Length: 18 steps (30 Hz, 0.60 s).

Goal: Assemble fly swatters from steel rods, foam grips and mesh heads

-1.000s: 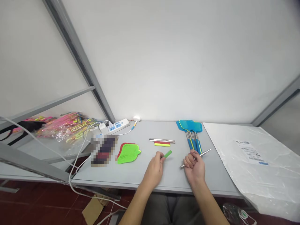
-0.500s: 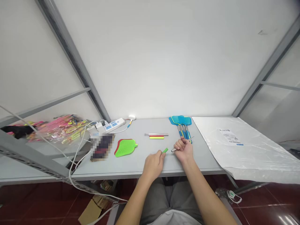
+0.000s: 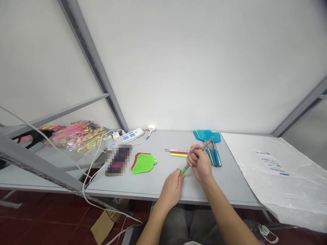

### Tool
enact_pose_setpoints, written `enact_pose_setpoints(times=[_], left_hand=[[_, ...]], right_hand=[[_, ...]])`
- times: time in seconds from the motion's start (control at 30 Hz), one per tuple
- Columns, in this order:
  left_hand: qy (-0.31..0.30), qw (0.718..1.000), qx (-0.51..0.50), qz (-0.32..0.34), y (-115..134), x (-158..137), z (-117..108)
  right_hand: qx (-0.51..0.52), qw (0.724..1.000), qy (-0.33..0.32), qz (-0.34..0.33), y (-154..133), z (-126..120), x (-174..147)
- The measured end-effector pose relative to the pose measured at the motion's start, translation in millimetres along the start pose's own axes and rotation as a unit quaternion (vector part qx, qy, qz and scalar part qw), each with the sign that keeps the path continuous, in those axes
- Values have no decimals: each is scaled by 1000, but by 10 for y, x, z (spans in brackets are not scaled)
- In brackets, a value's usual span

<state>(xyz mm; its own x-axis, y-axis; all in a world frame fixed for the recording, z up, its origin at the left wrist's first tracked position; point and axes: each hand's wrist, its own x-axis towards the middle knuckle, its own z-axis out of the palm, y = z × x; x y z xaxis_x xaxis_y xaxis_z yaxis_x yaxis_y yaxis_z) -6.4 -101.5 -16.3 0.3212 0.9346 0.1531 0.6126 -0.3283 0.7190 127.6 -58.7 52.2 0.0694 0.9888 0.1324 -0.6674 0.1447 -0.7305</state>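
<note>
My left hand (image 3: 171, 188) is closed around a green handle grip (image 3: 184, 169), whose upper end pokes out past the thumb. My right hand (image 3: 200, 164) is wrapped round a thin metal rod (image 3: 207, 143) that slants up to the right. The rod's lower end meets the green grip; how deep it sits inside is hidden. Behind the hands lie more metal rods (image 3: 173, 150) beside a yellow grip (image 3: 178, 154) and a red one. To the left, a green fly swatter head (image 3: 144, 163) rests on a red one (image 3: 136, 158).
Several blue fly swatters (image 3: 208, 135) lie in a bundle right of centre. A white plastic sheet (image 3: 245, 160) covers the table's right side. On the left are a power strip (image 3: 131, 135), a pixelated item (image 3: 119, 160), white cables and bagged colourful goods (image 3: 76, 136).
My hands have come together, and the rod now meets the green grip. The rod tilts more steeply. The whole view has shifted slightly.
</note>
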Motion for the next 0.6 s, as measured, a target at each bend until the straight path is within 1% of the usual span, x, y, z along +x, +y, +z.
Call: enact_pose_setpoints(times=[0.17, 0.37, 0.47, 0.53, 0.6], left_hand=[[13, 998, -65, -13, 26, 108, -42], [43, 989, -142, -14, 39, 367, 2], [49, 983, -178, -15, 50, 433, 28], [54, 978, -203, -13, 68, 437, 21], [68, 969, -239, -6, 94, 421, -5]], right_hand=[[-51, 999, -11, 13, -13, 95, 120], [-127, 991, -30, 17, -34, 183, 281], [-170, 983, -61, 41, 61, 171, 312], [-203, 973, -89, 62, 150, 151, 293], [-232, 964, -112, 67, 213, 141, 251]])
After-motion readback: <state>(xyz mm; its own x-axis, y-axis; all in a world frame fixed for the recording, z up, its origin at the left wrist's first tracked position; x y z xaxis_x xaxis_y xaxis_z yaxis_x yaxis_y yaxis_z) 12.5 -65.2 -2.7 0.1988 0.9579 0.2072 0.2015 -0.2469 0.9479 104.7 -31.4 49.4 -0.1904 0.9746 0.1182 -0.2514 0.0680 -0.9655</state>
